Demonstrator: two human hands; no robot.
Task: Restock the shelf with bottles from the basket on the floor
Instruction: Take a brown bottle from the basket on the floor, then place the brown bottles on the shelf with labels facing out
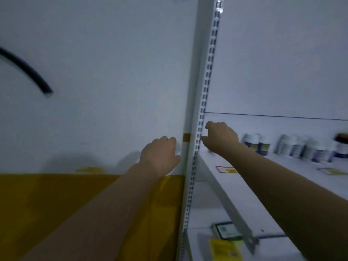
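Note:
The white shelf (235, 187) runs off to the right, and several white bottles with blue labels (257, 145) stand along its back. My right hand (221, 138) hovers over the shelf's left end, next to the slotted upright; its fingers are loosely curled and hold nothing. My left hand (160, 157) is left of the upright, in front of the wall. Its fingers curl round a pale, rounded white bottle (178, 147), which is blurred and mostly hidden by the hand. The basket is out of view.
A slotted white upright (206, 87) separates wall and shelving. A dark bottle (341, 144) stands far right. Price tags (227, 169) lie on the shelf's front. A lower shelf holds a box (226, 230). A yellow panel (66, 208) fills the lower left, and a black hose (28, 70) hangs upper left.

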